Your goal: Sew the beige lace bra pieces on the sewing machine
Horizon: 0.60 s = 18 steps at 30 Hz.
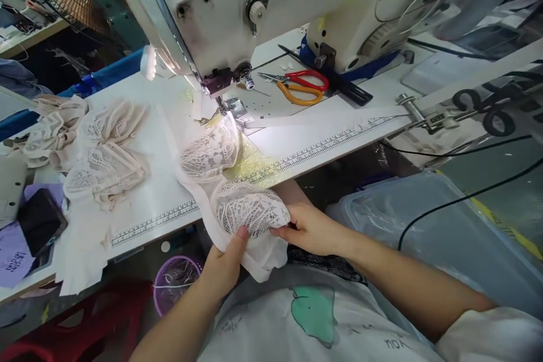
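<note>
A cream lace bra piece [229, 181] hangs over the front edge of the white sewing table [322, 136], its far end under the presser foot [223, 103] of the sewing machine [263, 5]. My left hand [224, 263] pinches the lower edge of the lace cup from below, thumb on top. From the right, my right hand [307, 229] grips the same cup's edge, fingers closed on the fabric. Both hands sit just below the table edge, in front of my lap.
A pile of similar lace pieces [97, 153] lies on the table at the left. Red- and orange-handled scissors [301, 86] rest behind the needle. A dark phone [40, 220] sits at far left. A purple basket [176, 283] stands below; a clear plastic bin [424, 232] at right.
</note>
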Motion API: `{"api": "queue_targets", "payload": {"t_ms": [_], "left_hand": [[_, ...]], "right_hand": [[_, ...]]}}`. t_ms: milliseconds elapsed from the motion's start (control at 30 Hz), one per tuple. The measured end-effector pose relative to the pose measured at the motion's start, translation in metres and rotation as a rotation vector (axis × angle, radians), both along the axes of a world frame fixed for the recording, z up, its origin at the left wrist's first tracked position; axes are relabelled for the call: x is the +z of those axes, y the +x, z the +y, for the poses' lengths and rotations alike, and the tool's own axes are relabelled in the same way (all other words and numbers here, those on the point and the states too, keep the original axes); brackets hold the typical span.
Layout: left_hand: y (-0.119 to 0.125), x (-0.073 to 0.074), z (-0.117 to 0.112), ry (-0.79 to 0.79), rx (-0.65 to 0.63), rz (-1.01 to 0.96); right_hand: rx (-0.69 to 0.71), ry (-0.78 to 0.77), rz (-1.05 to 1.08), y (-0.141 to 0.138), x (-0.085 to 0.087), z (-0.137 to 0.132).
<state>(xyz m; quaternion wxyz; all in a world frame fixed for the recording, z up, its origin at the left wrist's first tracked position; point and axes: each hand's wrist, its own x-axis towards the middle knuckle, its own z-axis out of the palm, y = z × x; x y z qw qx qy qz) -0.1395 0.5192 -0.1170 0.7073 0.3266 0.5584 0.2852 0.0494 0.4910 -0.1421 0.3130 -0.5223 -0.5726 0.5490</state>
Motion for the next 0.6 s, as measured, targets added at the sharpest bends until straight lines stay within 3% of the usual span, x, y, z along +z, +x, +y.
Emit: {"api": "queue_targets", "payload": {"t_ms": [100, 200, 300, 433, 600], "left_hand": [[-0.005, -0.006, -0.001, 0.102, -0.019, 0.085], [-0.011, -0.006, 0.0, 0.009, 0.046, 0.144], [-0.012, 0.003, 0.003, -0.117, 0.098, 0.116], [-0.007, 0.016, 0.005, -0.132, 0.147, 0.115], [-0.005, 0.019, 0.005, -0.126, 0.149, 0.141]], "right_hand": [[-0.072, -0.054, 0.043, -0.004, -0.004, -0.003], [-0.085, -0.126, 0.214, -0.007, -0.012, -0.004], [-0.093, -0.218, 0.423, -0.01, -0.021, 0.001], [-0.214, -0.31, 0.581, -0.01, -0.028, 0.007], [-0.063, -0.375, 0.618, -0.006, -0.028, -0.005]]}}
